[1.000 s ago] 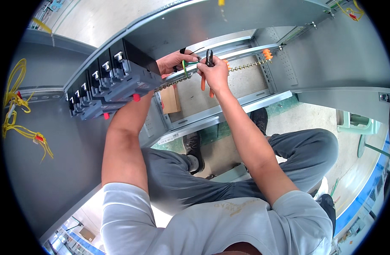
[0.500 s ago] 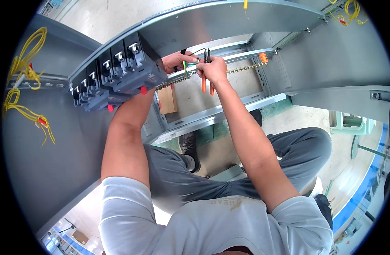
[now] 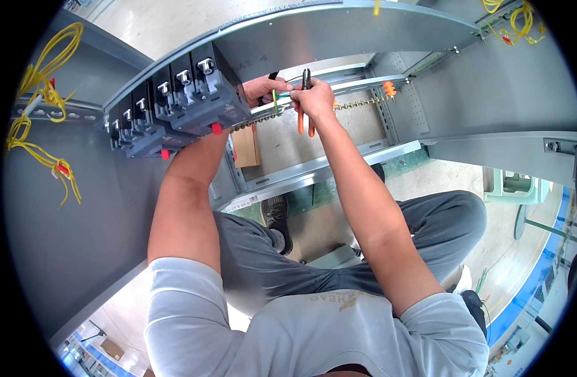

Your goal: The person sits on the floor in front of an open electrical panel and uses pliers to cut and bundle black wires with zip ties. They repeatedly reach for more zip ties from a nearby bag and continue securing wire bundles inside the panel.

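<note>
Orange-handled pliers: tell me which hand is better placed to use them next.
The right, I'd judge. The right hand holds the orange-handled pliers, their jaws pointing away from the body; the left hand is close by the green-and-yellow wire, with no tool visible in it.

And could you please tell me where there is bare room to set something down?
Floor between the box, front rail and right forearm looks bare, as does floor between the right knee and stool. It is crowded around the left hand, right hand, pliers, wire and brass strip, and by the breakers.
</note>
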Demonstrator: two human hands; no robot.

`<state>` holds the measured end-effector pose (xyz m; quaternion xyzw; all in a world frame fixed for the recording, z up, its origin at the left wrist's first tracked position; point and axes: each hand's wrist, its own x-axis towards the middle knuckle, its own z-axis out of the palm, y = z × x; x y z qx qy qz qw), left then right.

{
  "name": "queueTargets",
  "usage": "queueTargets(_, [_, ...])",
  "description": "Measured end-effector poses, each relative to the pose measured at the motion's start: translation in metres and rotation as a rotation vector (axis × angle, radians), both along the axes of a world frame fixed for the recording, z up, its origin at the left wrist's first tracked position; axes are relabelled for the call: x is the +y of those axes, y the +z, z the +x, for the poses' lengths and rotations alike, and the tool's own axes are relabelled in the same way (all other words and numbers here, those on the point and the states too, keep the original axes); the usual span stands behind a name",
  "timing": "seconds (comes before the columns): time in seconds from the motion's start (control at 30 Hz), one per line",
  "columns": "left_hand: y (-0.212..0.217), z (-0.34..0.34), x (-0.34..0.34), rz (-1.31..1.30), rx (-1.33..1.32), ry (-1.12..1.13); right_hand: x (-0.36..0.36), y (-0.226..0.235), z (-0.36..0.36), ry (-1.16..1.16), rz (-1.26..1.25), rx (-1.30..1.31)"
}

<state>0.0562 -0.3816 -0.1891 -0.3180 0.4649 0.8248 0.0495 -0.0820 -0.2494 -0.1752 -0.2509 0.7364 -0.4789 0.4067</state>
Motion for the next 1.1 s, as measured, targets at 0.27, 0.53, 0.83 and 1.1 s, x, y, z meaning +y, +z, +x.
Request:
queueTargets(0.27, [0.006, -0.005, -0.005, -0.113, 0.030, -0.055, 0.000, 0.012, -0.002, 0.046, 0.036, 0.037])
queueTargets(0.53, [0.013, -0.010, 0.004, -0.292, 0.035, -0.037, 0.011, 0.015, -0.011, 0.086, -0.018, -0.022])
queueTargets(0.83, [0.013, -0.017, 0.003, -0.225, 0.056, 0.015, -0.023, 0.029, -0.048, 0.424, 0.229, 0.267])
queueTargets(1.1, [0.005, 0.000, -0.005, -0.169, 0.041, 0.061, -0.051, 0.018, -0.039, 0.523, 0.352, 0.340])
